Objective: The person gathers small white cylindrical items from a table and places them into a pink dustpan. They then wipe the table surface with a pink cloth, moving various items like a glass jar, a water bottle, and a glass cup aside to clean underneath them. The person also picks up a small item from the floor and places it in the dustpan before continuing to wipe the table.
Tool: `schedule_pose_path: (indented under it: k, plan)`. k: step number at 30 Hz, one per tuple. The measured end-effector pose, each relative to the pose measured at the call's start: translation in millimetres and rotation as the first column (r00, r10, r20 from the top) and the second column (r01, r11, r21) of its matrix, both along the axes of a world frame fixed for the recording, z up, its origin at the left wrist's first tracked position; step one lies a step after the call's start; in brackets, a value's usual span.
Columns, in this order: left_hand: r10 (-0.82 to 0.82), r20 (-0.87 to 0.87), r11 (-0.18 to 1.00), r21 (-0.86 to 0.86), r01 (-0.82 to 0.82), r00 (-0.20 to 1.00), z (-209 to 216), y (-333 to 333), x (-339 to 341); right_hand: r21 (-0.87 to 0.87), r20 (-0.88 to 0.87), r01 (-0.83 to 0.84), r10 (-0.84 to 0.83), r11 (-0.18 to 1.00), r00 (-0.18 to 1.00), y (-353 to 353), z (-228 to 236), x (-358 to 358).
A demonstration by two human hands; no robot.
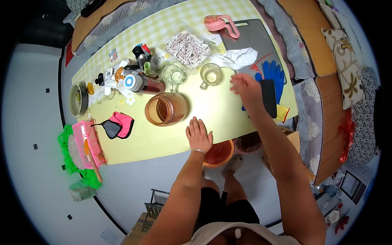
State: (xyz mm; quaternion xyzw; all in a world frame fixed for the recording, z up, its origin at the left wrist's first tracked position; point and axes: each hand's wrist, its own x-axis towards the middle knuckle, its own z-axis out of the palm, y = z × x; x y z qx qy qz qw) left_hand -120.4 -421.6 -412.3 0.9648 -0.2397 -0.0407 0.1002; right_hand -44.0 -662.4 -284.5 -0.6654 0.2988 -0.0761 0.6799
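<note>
Flat on the table near its front edge lies my left hand [199,135], fingers stretched out and nothing in it. To its upper left a wide amber-brown jar [179,107] rests with its round mouth showing. My right hand [246,90] is over the right part of the table, its fingers loosely bent and apart, with no object seen in it. Beside it are a blue glove [274,73] and a flat black thing [268,98] that partly covers the glove. A glass mug [211,74] stands to the left of my right hand, and a second glass mug [172,75] is farther left.
A clear tray [167,41] holds many small white rolls. Behind my right hand lie a white cloth [236,58], a grey board [249,38] and a pink handled lid [222,23]. A flask [145,83], pink-grey cloths [118,125] and a pink basket [96,147] sit left.
</note>
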Motion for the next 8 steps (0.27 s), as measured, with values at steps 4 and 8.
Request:
schedule_pose_path:
  k: [4, 8]
  plan:
    - [-0.021, -0.048, 0.997, -0.069, 0.017, 0.999, -1, -4, 3, -0.332, -0.004, -0.148, 0.156, 0.932, 0.988, -18, -5, 85]
    - [-0.007, -0.086, 0.994, -0.105, -0.002, 0.996, -15, 2, 1, -0.564, -0.202, -0.385, 0.329, 0.731, 0.922, -23, -40, 162]
